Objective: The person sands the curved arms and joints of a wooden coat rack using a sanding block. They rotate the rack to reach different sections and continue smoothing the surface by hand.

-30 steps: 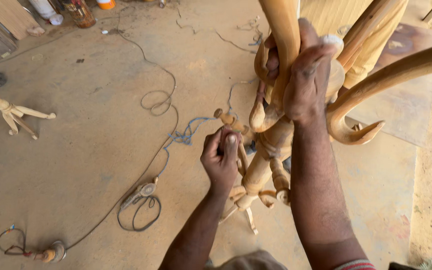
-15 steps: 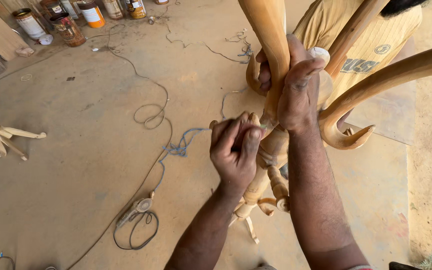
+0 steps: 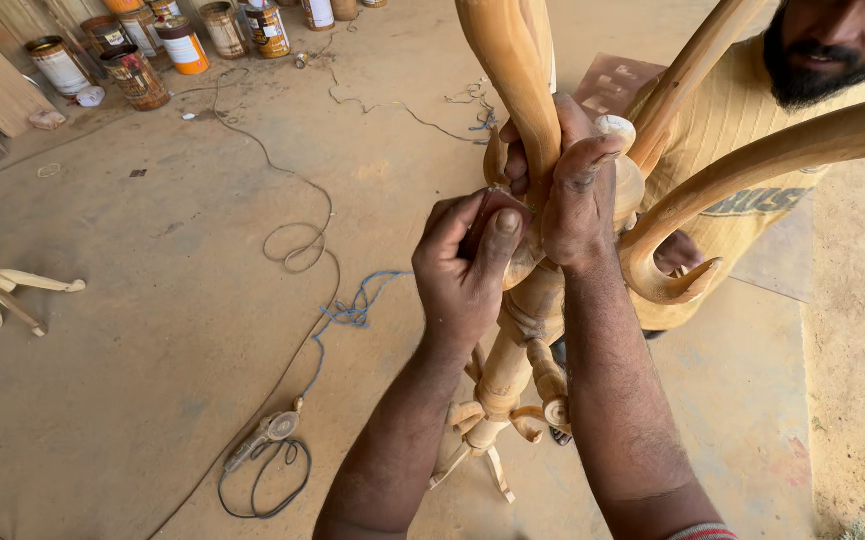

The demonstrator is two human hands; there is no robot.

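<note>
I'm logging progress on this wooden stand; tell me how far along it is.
Done: the turned wooden stand is assembled, with curved arms and feet fitted, all bare unfinished wood. In hand: the right hand steadies the post while the left hand presses a small dark piece, perhaps sandpaper, against it. Left: no finish shows; the tins stand on the floor.

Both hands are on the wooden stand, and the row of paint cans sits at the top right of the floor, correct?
Not quite. The cans sit at the top left of the floor, as the head view shows. The rest holds: the left hand and the right hand are both on the wooden stand.
</note>
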